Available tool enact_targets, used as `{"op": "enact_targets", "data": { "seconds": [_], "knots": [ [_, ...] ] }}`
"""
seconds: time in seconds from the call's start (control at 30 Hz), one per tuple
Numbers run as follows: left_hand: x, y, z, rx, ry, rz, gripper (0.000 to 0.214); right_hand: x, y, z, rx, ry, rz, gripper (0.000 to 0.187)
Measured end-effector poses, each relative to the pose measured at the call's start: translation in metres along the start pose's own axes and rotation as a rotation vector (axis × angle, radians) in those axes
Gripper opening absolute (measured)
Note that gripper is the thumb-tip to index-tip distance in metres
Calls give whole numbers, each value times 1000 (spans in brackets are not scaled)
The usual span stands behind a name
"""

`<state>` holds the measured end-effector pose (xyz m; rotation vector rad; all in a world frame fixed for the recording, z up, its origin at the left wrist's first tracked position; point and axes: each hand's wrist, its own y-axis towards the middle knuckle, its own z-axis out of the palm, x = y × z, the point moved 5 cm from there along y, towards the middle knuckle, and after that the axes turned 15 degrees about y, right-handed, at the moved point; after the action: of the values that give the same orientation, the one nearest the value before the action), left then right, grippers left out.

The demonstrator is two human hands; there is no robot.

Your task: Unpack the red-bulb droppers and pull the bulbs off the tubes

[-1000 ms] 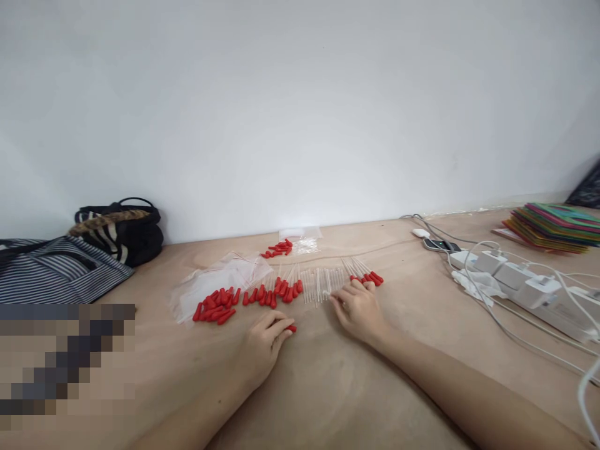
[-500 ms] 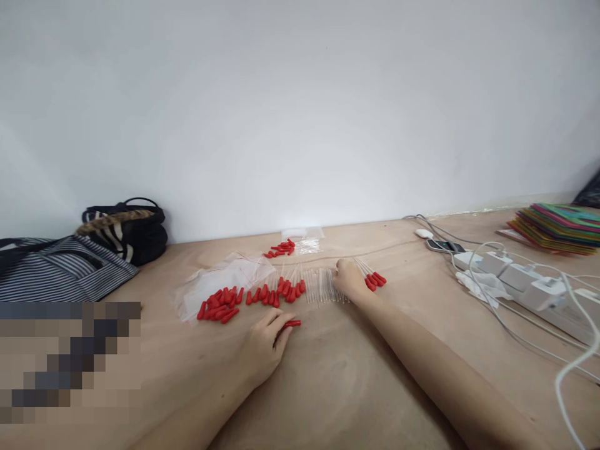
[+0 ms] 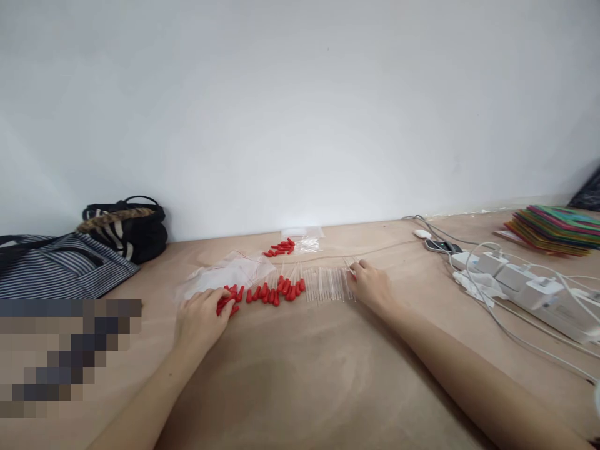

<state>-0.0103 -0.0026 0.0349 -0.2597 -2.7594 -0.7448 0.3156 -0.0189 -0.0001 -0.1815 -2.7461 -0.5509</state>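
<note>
Over half-hidden red bulbs [image 3: 240, 294], left hand [image 3: 199, 315]; beside tubes [image 3: 329, 285], right hand [image 3: 372, 286]; both grips unclear

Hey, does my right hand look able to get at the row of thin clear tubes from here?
Very likely yes: the right hand is at the right end of the thin clear tubes, nothing else visibly covers them, and the left hand is off at the pile of red bulbs.

From here I count one bare left hand [image 3: 204, 317], one bare right hand [image 3: 371, 285], over twenty small red bulb-shaped pieces [image 3: 275, 298], thin clear tubes [image 3: 324, 285] too crowded to number, and at least three white block-shaped chargers [image 3: 540, 292].
</note>
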Motion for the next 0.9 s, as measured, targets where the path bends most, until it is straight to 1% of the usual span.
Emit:
{"op": "enact_targets", "data": {
  "seconds": [0.07,0.2,0.3,0.37,0.47,0.57,0.67,0.77,0.83,0.9],
  "knots": [
    [1,0,4,44,9,2,17,-12,-5,-7,-34,-16,0,25],
    [-3,-1,8,59,18,11,19,-37,-7,-19,-83,63,92,24],
    [-4,0,10,76,24,15,20,-48,-5,-27,-106,144,152,21],
    [-4,0,11,89,22,11,22,-51,-4,-29,-88,169,183,20],
    [-5,0,10,97,18,1,23,-47,-5,-27,-20,174,181,23],
    [-8,0,8,85,15,0,24,-35,-7,-20,40,141,114,26],
    [-11,-2,8,58,3,15,23,-25,-7,-10,79,46,38,25],
    [-14,-4,8,-20,-35,44,21,-19,-5,-3,84,-40,-5,26],
    [-18,-5,6,-105,-84,64,20,-17,-4,-1,75,-55,-17,26],
    [-26,-9,3,-192,-179,103,19,-16,-3,0,65,-57,-30,26]
  ]
}}
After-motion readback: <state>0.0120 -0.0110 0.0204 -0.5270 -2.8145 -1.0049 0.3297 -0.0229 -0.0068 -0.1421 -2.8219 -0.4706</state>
